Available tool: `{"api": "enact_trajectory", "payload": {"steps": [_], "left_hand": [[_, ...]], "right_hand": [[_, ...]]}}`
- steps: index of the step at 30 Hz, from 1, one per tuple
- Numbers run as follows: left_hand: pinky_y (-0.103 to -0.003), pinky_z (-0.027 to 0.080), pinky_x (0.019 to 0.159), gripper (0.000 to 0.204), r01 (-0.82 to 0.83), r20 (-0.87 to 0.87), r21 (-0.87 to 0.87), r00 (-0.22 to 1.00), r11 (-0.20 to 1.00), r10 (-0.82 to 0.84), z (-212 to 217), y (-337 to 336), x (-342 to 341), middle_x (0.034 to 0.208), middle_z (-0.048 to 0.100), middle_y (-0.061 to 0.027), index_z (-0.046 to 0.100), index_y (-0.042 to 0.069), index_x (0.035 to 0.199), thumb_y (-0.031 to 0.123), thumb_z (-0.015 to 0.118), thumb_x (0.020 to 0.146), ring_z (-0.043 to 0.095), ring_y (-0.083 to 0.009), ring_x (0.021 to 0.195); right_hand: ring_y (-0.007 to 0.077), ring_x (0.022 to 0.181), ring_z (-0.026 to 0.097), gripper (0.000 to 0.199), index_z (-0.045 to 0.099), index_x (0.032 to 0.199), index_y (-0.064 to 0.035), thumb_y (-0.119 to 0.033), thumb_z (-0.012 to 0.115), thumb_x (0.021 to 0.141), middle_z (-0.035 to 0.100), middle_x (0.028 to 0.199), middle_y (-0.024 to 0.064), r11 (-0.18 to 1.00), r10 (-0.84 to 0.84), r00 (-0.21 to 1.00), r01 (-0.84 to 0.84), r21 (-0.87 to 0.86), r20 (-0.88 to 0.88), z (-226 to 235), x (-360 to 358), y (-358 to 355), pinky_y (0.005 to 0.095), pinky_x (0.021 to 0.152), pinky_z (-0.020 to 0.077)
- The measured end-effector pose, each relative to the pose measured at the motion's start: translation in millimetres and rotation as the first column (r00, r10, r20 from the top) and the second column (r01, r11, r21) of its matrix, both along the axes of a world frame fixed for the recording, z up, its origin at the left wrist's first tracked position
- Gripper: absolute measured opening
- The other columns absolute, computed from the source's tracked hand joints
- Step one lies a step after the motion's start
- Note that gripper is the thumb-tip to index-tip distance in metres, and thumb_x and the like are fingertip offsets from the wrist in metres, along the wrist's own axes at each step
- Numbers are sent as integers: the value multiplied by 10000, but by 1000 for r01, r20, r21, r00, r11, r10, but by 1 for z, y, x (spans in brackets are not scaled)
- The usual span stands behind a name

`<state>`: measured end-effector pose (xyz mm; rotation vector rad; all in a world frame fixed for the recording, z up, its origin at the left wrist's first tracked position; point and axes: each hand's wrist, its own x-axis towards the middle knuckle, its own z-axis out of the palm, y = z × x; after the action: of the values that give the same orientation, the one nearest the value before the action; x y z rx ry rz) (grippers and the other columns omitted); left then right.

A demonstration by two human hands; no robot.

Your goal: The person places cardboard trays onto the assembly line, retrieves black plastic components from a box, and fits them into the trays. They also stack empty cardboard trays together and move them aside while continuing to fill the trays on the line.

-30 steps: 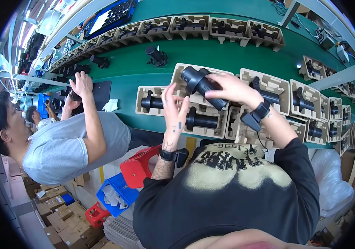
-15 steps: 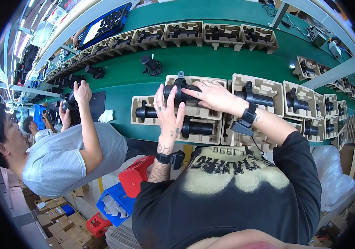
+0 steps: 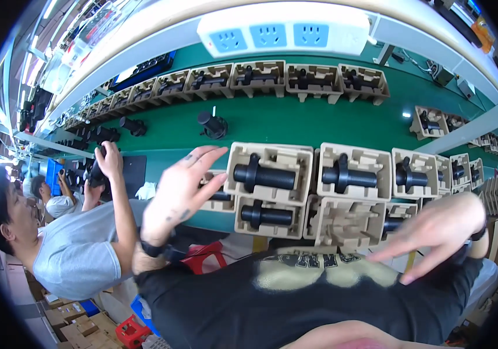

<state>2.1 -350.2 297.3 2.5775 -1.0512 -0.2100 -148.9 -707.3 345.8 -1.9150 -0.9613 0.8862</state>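
In a beige moulded-pulp tray (image 3: 302, 192) on the bench lies a black cylinder with a ring collar (image 3: 276, 177). My left hand (image 3: 182, 189) is beside the tray's left edge, with fingers stretched apart and nothing in them; whether a fingertip touches the rim I cannot tell. Off to the right, my right hand (image 3: 438, 230) is smeared by motion, its fingers apart and holding nothing. It hovers near the front row of trays, close to an open tray with bare hollows (image 3: 351, 224).
More filled trays stand to the right, and another row (image 3: 259, 75) runs along the back. A black cylinder on a stand (image 3: 212, 125) is on the green bench (image 3: 318, 119). A power strip (image 3: 284, 26) hangs overhead. At left, a co-worker (image 3: 86, 232) handles a black part.
Both hands have left the black cylinder, which now lies in its tray. My left hand moved left, my right hand swung right and nearer. The view has tilted, bringing in the power strip.
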Motion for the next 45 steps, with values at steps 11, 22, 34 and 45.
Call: {"api": "enact_trajectory", "payload": {"steps": [11,22,34,45], "left_hand": [[-457,461,773,362,126,418,234,883,964,-216,-235,-80,323,972,624,-186,550,101,1132,282,588,821,568,-395,916],[-520,342,1004,425,-27,653,575,618,817,-439,-343,-108,360,1308,491,-183,562,136,1212,369,506,860,477,-340,1174],[-465,449,763,419,320,-19,24,947,947,-320,-316,-152,282,915,615,-177,511,160,1193,222,627,795,553,-396,837],[-327,498,686,497,703,-201,-249,635,666,-746,-305,-168,253,863,614,-98,462,90,1307,47,476,812,628,-186,709]], "right_hand": [[303,962,612,667,416,1339,-98,-258,628,727,611,1083,192,342,-831,406,912,-226,381,-240,194,-214,386,773,508],[385,1258,377,794,384,1363,-335,-257,727,652,368,1372,184,249,-569,608,769,-589,553,-336,256,-191,491,981,400],[295,945,583,278,635,911,-161,-240,733,663,619,987,103,350,-497,672,734,-582,549,-354,165,-241,425,787,476],[268,903,615,356,632,905,-100,-77,777,580,657,921,74,435,-651,705,651,-622,281,-356,107,-291,385,732,486]]}}
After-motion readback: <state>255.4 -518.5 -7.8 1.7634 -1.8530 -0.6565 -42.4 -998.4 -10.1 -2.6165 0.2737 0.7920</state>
